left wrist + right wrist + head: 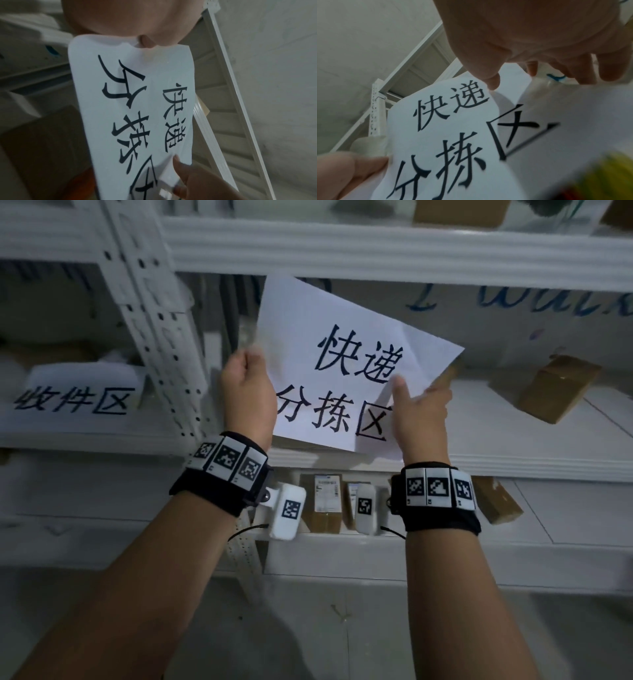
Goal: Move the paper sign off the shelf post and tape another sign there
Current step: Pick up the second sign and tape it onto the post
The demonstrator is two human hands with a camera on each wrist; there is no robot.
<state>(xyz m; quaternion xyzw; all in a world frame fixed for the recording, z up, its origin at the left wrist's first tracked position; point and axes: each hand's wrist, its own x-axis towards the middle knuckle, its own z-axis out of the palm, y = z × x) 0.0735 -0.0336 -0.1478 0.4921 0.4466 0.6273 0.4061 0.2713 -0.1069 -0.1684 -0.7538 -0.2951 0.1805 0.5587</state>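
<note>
Nearest, the left hand (247, 392) pinched the paper sign (346, 364) at its 9 o'clock edge; the right hand (419, 412) gripped the 4 o'clock corner, thumb on the face. Both grips were clenched on paper. The sheet hung tilted, clear of the shelf post (154, 313) at 10 o'clock. Judgement: level it and keep tension even to avoid creasing.

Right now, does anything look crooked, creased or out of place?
The paper sign is tilted, right side lower, and buckles by the right hand; the left hand grips its left edge. Cardboard boxes lie askew on the shelf.
</note>
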